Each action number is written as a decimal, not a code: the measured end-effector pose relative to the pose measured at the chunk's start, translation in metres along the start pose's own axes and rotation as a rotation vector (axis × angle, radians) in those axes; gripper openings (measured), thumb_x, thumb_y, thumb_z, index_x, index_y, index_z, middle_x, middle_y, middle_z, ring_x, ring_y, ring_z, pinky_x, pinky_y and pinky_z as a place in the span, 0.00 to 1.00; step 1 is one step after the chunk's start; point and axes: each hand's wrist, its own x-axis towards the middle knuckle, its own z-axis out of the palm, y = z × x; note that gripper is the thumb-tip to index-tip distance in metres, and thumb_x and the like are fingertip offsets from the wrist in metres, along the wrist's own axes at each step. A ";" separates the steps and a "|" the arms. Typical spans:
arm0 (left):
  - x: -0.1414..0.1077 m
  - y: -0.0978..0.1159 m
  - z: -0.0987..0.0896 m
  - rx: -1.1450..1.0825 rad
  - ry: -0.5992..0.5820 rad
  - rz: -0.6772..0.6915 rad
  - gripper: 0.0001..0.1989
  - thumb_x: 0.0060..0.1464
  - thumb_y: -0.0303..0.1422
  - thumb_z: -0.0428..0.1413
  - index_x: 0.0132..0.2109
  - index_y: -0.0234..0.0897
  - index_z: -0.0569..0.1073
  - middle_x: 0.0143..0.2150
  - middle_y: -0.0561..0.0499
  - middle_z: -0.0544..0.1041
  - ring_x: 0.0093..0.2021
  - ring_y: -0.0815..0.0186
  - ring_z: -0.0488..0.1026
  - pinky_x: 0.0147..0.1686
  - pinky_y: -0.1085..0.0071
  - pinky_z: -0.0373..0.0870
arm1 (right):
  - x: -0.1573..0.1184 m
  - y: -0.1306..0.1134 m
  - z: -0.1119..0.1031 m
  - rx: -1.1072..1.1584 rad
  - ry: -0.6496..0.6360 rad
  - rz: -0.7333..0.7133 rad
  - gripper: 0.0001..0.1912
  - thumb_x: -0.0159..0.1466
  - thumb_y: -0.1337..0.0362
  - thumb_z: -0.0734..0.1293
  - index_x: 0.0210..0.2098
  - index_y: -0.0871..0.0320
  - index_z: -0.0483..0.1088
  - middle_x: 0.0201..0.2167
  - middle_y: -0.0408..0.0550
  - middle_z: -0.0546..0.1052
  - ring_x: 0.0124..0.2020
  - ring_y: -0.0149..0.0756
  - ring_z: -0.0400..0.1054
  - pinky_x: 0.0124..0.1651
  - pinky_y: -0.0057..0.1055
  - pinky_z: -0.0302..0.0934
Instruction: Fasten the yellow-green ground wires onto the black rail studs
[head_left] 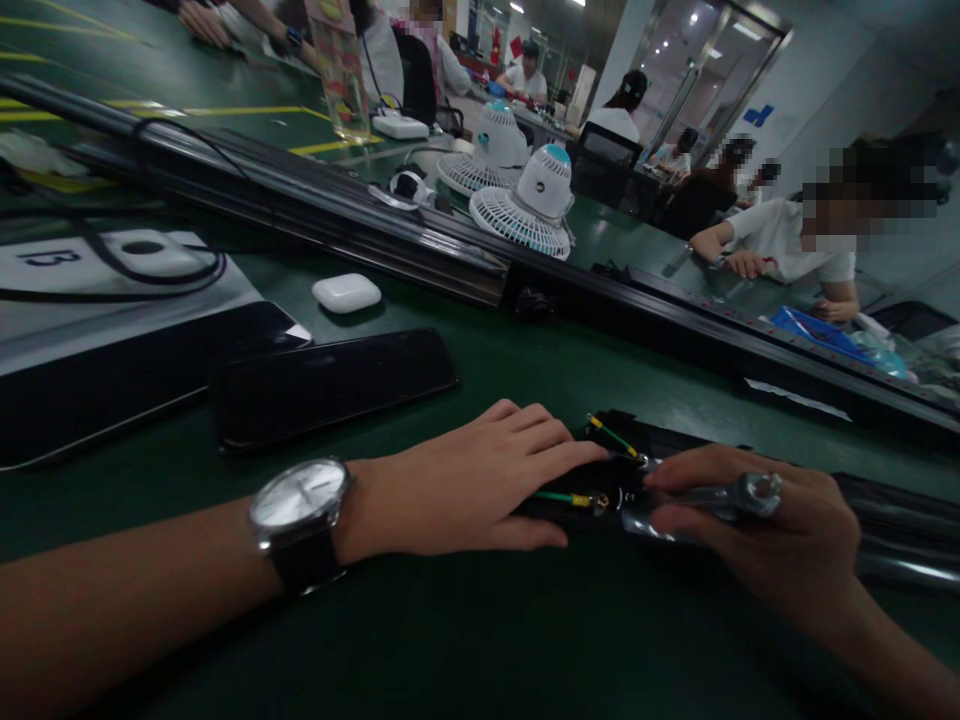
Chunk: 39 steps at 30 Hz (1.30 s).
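Note:
My left hand (487,485), with a watch on its wrist, lies with fingers stretched over the left part of a black piece (611,470) on the green table. Its index fingertip reaches the piece's dark middle. Two green-and-yellow wires (619,437) with ring terminals show beside my fingers, one angled up and the other lying level. My right hand (780,530) grips a silver wrench (720,497), one jawed end pointing right past the thumb and fingers. The wrench's other end is near the wire terminals; its exact contact cannot be made out.
A dark phone (337,385), a white earbud case (346,293) and a tablet-like dark panel (112,370) lie to the left. Long black rails (300,210) cross behind my hands. Two white fans (536,200) and a clear bottle (341,90) stand beyond; people sit farther back.

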 end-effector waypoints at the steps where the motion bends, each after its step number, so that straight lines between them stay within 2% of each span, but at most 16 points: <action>1: 0.000 0.000 0.000 0.001 -0.002 -0.002 0.34 0.62 0.43 0.61 0.69 0.45 0.59 0.61 0.45 0.72 0.58 0.55 0.68 0.56 0.62 0.60 | 0.000 0.000 0.001 0.001 0.002 0.005 0.05 0.65 0.61 0.75 0.40 0.53 0.78 0.37 0.44 0.85 0.36 0.37 0.82 0.35 0.28 0.77; 12: 0.000 0.000 -0.002 -0.001 -0.020 -0.010 0.33 0.62 0.44 0.61 0.69 0.44 0.59 0.62 0.47 0.71 0.59 0.56 0.67 0.57 0.62 0.60 | 0.000 -0.001 0.002 -0.030 -0.044 -0.049 0.06 0.66 0.64 0.74 0.43 0.55 0.77 0.38 0.46 0.85 0.37 0.37 0.82 0.37 0.27 0.77; 17: -0.001 0.000 -0.001 0.001 0.005 -0.009 0.34 0.61 0.44 0.62 0.69 0.44 0.60 0.61 0.47 0.71 0.58 0.56 0.67 0.56 0.62 0.60 | 0.004 -0.001 -0.007 -0.037 -0.163 -0.262 0.05 0.71 0.66 0.68 0.46 0.56 0.76 0.43 0.48 0.84 0.41 0.35 0.82 0.40 0.26 0.77; 19: -0.001 0.001 -0.001 -0.006 0.013 -0.009 0.34 0.61 0.43 0.62 0.69 0.44 0.60 0.61 0.47 0.72 0.58 0.56 0.68 0.56 0.62 0.61 | 0.005 -0.001 -0.011 -0.038 -0.165 -0.297 0.05 0.71 0.65 0.69 0.46 0.56 0.76 0.42 0.48 0.84 0.41 0.35 0.82 0.40 0.26 0.76; 23: -0.002 0.001 -0.002 -0.017 -0.006 -0.012 0.34 0.61 0.43 0.62 0.69 0.44 0.60 0.62 0.46 0.71 0.59 0.55 0.67 0.58 0.61 0.60 | 0.002 0.002 -0.012 -0.039 -0.070 -0.195 0.08 0.67 0.60 0.73 0.44 0.56 0.76 0.39 0.47 0.85 0.38 0.36 0.82 0.38 0.26 0.77; 27: -0.003 0.000 -0.001 -0.014 -0.009 -0.016 0.35 0.61 0.43 0.62 0.70 0.45 0.59 0.61 0.46 0.71 0.59 0.55 0.67 0.58 0.60 0.60 | 0.000 0.005 -0.007 0.002 -0.002 -0.090 0.07 0.65 0.61 0.75 0.42 0.52 0.76 0.37 0.43 0.85 0.36 0.35 0.82 0.38 0.26 0.77; 30: -0.003 -0.001 -0.001 -0.016 -0.024 -0.015 0.34 0.62 0.43 0.61 0.70 0.45 0.58 0.62 0.46 0.71 0.60 0.54 0.66 0.58 0.60 0.59 | 0.001 0.003 -0.004 0.039 0.011 -0.070 0.08 0.64 0.62 0.76 0.41 0.52 0.76 0.37 0.42 0.84 0.37 0.35 0.82 0.40 0.26 0.77; 39: -0.001 -0.001 -0.002 -0.008 -0.023 -0.021 0.35 0.61 0.43 0.62 0.70 0.45 0.59 0.63 0.47 0.70 0.60 0.56 0.66 0.59 0.60 0.60 | 0.005 -0.004 0.002 0.008 -0.019 -0.101 0.08 0.68 0.58 0.72 0.41 0.55 0.75 0.37 0.47 0.84 0.36 0.36 0.82 0.34 0.25 0.76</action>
